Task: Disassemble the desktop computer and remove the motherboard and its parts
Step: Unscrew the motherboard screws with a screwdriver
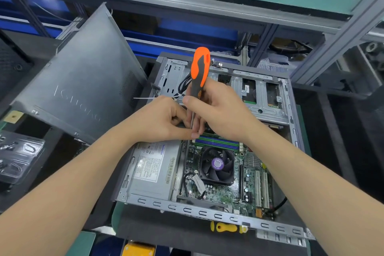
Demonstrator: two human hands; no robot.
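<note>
Your right hand (218,110) is closed around the orange and black screwdriver (200,68), fingers wrapped on the lower dark part of the handle, thumb lying across its front. The tool stands nearly upright, orange end up, its metal shaft running down between your two hands. Your left hand (164,118) has its fingers curled in, and thumb and fingertips pinch the shaft low down, close against your right hand's fingers. The tip is hidden behind them, so I cannot tell what it touches.

Both hands work over the far end of the open computer case (187,208), which lies on its side in front of you. The motherboard (251,172) sits inside it, with the cooler fan (217,165) on top and memory sticks (218,142) just below your hands. The power supply (153,168) lies to its left. The side panel (79,81) leans tilted, left of the case. A yellow screwdriver (225,227) lies by the near rim.
</note>
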